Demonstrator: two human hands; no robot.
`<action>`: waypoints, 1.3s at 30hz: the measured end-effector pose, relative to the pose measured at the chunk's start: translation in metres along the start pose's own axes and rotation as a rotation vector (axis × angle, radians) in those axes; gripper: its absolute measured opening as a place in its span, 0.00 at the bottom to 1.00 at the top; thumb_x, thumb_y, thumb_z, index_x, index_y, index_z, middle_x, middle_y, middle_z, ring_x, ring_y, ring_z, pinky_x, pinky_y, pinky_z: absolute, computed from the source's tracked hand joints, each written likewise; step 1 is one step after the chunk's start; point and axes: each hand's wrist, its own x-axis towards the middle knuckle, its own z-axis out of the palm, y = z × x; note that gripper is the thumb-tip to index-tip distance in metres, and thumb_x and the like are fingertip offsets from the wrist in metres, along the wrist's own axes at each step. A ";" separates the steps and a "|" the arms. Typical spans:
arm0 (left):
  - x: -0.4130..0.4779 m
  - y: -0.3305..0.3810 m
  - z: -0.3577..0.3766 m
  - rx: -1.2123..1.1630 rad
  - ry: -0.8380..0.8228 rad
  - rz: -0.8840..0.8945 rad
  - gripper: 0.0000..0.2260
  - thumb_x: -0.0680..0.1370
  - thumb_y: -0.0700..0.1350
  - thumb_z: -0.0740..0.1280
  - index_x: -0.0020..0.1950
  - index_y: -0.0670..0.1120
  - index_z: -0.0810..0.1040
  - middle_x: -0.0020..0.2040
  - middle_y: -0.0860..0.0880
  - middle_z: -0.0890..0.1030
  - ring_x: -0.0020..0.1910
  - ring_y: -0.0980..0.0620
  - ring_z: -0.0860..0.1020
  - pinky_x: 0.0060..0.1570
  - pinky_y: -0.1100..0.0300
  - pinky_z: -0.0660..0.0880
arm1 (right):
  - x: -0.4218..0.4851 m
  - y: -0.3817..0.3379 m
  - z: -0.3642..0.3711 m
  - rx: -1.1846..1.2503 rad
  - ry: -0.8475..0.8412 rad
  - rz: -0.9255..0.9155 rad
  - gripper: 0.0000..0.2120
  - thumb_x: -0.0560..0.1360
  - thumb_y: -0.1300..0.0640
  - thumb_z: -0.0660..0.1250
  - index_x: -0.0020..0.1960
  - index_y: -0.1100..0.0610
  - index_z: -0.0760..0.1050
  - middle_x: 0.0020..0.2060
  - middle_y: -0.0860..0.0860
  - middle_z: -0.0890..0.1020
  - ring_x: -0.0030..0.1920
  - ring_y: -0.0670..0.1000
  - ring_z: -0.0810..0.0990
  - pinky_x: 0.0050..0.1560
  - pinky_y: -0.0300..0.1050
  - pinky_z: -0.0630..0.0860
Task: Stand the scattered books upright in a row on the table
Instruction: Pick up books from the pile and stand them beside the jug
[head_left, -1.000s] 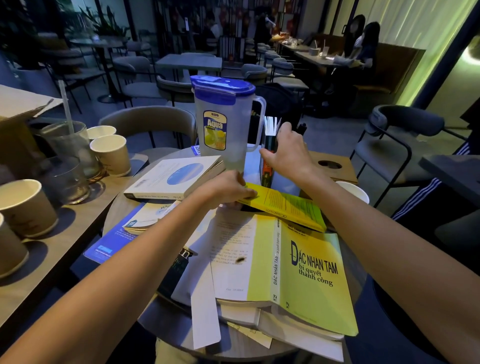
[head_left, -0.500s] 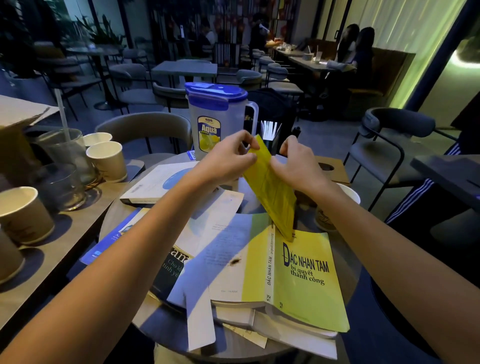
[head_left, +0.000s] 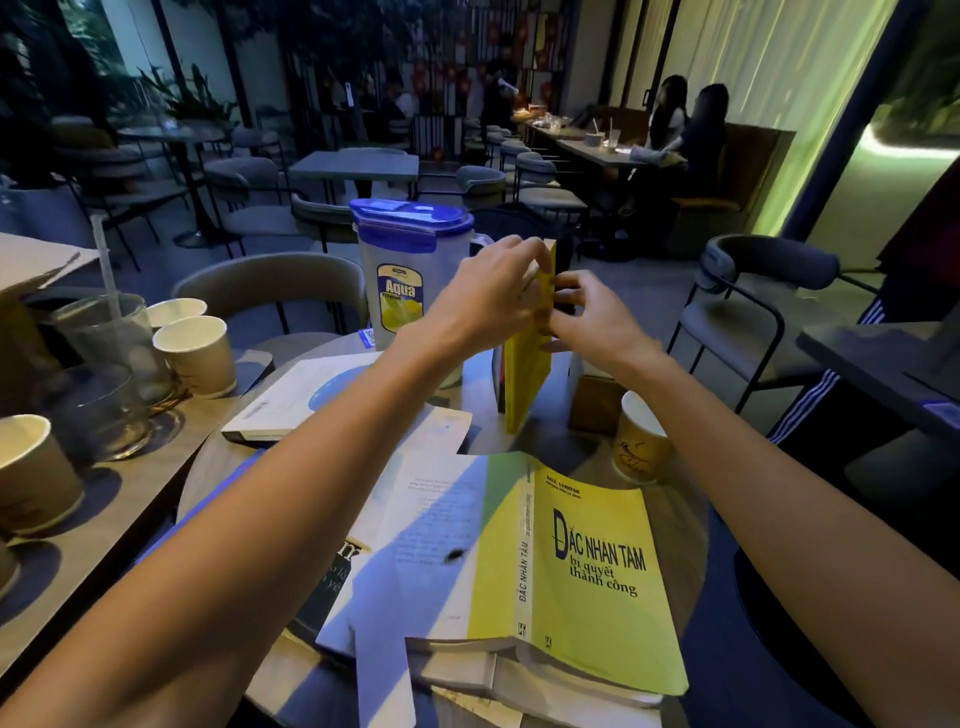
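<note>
Standing a thin yellow book (head_left: 527, 374) on its lower edge, you have both hands up at its top: your left hand (head_left: 488, 296) pinches the upper corner from the jug side, your right hand (head_left: 592, 317) grips the same top edge from the other side. The book sits nearly upright just beyond your wrists, pressed against a dark book (head_left: 500, 376) that already stands on its left, so the row looks barely begun.

Next, as I read it, you square the yellow one flush to its neighbour and let go gently; it is thin and may flop.

Room is tight. The plastic jug (head_left: 400, 283) stands close past your left hand, a small brown box (head_left: 595, 402) and a paper cup (head_left: 636, 447) sit under your right wrist, and the round table (head_left: 693, 519) curves away just beyond that cup.

Below your forearms, the big yellow paperback (head_left: 597, 582) lies flat over loose sheets, near the edge closest to you. Under your left forearm lies a white book (head_left: 306, 395), flat as well. Both wait their turn, and the open patch between them and the row is your working space.
</note>
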 end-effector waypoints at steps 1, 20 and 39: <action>0.003 -0.002 0.008 0.020 -0.020 -0.011 0.13 0.79 0.46 0.65 0.64 0.48 0.74 0.59 0.47 0.76 0.56 0.48 0.75 0.48 0.58 0.65 | 0.001 0.003 0.001 -0.019 -0.023 0.004 0.22 0.75 0.55 0.71 0.67 0.50 0.69 0.59 0.52 0.79 0.53 0.54 0.84 0.50 0.56 0.85; 0.004 -0.041 0.023 0.074 -0.252 -0.081 0.26 0.74 0.49 0.74 0.71 0.46 0.74 0.60 0.45 0.75 0.51 0.50 0.74 0.52 0.56 0.75 | 0.012 0.033 0.027 -0.352 -0.206 0.085 0.29 0.74 0.48 0.73 0.71 0.47 0.66 0.49 0.51 0.84 0.48 0.52 0.85 0.52 0.56 0.84; -0.007 -0.059 0.037 -0.006 -0.074 -0.152 0.15 0.77 0.48 0.72 0.63 0.49 0.77 0.53 0.48 0.80 0.48 0.50 0.80 0.51 0.48 0.80 | 0.018 0.034 0.034 -0.473 -0.138 0.009 0.37 0.76 0.48 0.73 0.77 0.54 0.58 0.55 0.51 0.77 0.47 0.53 0.82 0.50 0.56 0.83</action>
